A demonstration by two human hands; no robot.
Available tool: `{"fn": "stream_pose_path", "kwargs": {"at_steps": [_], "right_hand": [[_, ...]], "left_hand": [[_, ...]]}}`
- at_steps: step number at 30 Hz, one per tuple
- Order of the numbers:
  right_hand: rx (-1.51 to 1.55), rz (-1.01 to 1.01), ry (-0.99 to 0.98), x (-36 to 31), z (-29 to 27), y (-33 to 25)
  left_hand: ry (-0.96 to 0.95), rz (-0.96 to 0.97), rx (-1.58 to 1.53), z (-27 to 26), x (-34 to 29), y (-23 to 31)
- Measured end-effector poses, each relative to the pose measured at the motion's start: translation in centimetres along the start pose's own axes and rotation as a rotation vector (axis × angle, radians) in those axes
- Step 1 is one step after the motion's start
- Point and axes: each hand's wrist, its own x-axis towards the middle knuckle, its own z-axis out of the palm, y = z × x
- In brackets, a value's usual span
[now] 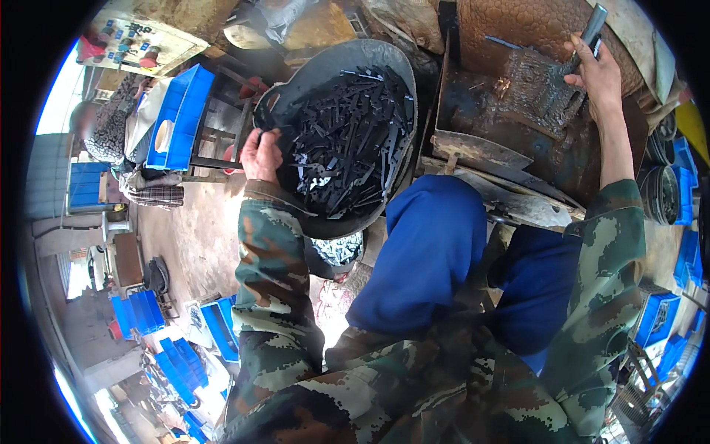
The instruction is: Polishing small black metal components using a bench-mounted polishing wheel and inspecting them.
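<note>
My left hand (262, 157) is at the left rim of a dark tub (405, 68). Its fingers are closed around a few small dark metal pieces (265, 120), partly hidden by the fingers. Inside the tub lies a heap of thin black metal pieces (351, 137). Far to the right, my right hand (597, 78) grips a grey metal rod (594, 24) that sticks up past the fingers. Below and left of that hand is a wet, brown, grease-coated machine block (536, 92) in a rusty metal tray (477, 148).
A bucket of shiny small pieces (337, 250) stands under the tub. A blue bin (177, 118) rests on a stand at the left, near another person (111, 133). A control panel (140, 46) is at the upper left. More blue bins (181, 366) stand on the floor.
</note>
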Motion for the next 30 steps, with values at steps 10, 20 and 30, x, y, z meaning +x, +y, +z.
{"fn": "stream_pose_path", "kwargs": {"at_steps": [10, 20, 30], "right_hand": [[-0.012, -0.005, -0.003, -0.2, 0.2, -0.2], [-0.025, 0.001, 0.0, 0.0, 0.0, 0.1], [-0.01, 0.008, 0.004, -0.5, 0.1, -0.5]], "left_hand": [[-0.235, 0.018, 0.073, 5.2, -0.8, 2.6], [-0.31, 0.106, 0.499, 1.4, -2.2, -4.9], [-0.382, 0.251, 0.995, -2.0, -0.8, -9.2]]}}
